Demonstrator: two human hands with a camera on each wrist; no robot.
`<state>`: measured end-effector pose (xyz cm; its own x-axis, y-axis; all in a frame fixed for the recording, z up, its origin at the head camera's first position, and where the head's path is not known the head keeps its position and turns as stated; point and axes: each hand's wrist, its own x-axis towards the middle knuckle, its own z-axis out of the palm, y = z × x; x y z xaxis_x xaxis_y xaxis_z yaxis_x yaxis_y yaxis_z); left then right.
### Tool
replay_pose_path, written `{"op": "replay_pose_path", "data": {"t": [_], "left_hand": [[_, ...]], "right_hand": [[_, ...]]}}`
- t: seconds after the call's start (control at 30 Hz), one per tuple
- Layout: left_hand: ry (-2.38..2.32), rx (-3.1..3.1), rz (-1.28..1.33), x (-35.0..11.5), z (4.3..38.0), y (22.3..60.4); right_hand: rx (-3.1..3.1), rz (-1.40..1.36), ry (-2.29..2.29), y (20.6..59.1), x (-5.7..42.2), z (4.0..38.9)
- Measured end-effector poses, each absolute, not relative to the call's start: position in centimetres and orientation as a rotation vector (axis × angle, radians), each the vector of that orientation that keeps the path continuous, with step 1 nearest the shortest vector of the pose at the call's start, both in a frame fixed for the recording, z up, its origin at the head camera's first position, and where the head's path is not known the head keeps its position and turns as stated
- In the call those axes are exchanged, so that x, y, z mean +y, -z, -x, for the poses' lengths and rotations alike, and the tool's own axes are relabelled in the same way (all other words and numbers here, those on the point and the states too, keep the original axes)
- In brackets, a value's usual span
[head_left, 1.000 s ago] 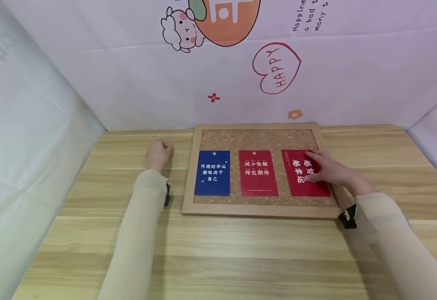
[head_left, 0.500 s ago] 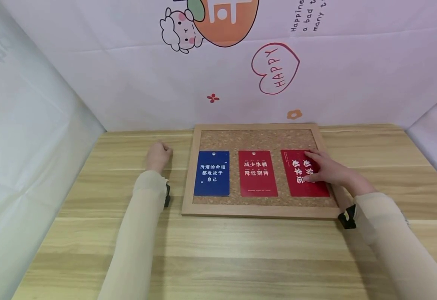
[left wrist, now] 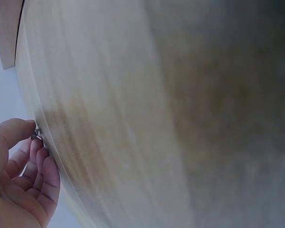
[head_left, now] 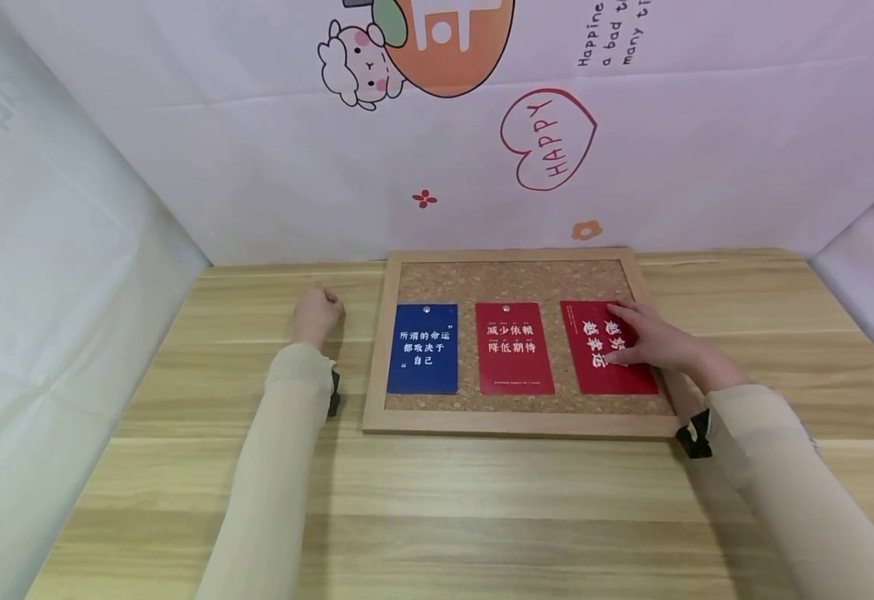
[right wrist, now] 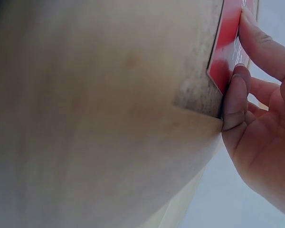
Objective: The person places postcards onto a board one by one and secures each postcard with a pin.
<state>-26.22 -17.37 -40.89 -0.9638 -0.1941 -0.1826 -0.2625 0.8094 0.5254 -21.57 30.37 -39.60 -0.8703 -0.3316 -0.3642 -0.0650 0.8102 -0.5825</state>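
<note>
In the left wrist view, my left hand (left wrist: 26, 178) pinches a small metal push pin (left wrist: 36, 133) between thumb and fingers; its details are blurred. The head view has that hand resting on the table, left of the corkboard (head_left: 511, 279). My right hand (head_left: 657, 340) lies over the right-hand red card (head_left: 590, 375), thumb and fingers spread and touching it flat on the cork. White lettering on this card runs sideways, and the hand hides part of it. A blue card (head_left: 423, 375) and a middle red card (head_left: 515, 368) each have a silver pin at the top.
The corkboard's wooden frame (head_left: 519, 423) stands against the white printed cloth (head_left: 294, 183) at the back. A wooden table (head_left: 481, 517) extends around it. White cloth also hangs at both sides.
The head view has shifted slightly. Both hands and all the cards keep their places on the table and board.
</note>
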Motion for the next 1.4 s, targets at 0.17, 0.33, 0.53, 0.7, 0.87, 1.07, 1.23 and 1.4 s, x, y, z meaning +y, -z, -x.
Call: {"op": "replay_pose_path", "data": {"t": [0.17, 0.33, 0.53, 0.7, 0.87, 1.07, 1.23, 1.4], "left_hand": [[-0.852, 2.859, 0.378, -17.3, 26.0, 40.6], [-0.847, 2.869, 0.382, -17.4, 25.9, 40.6], [-0.786, 2.872, 0.4, -17.5, 26.2, 41.0], [-0.796, 2.846, 0.419, -17.4, 26.0, 40.8], [-0.82, 2.833, 0.429, -17.4, 25.8, 40.5], [-0.834, 2.862, 0.413, -17.3, 26.1, 40.4], [-0.852, 2.866, 0.384, -16.9, 26.8, 40.0], [-0.824, 2.871, 0.338, -15.9, 27.2, 39.0]], "right_hand": [[2.534, 0.292, 0.801, 39.6, 30.4, 21.5], [2.538, 0.296, 0.805, 39.6, 30.4, 21.5], [2.55, 0.322, 0.809, 39.6, 30.4, 21.5], [2.554, 0.326, 0.799, 39.7, 30.5, 21.6], [2.551, 0.325, 0.807, 39.6, 30.4, 21.6], [2.545, 0.32, 0.813, 39.4, 30.4, 21.4], [2.546, 0.316, 0.806, 39.4, 30.3, 21.4], [2.551, 0.323, 0.798, 39.2, 30.3, 21.4]]}}
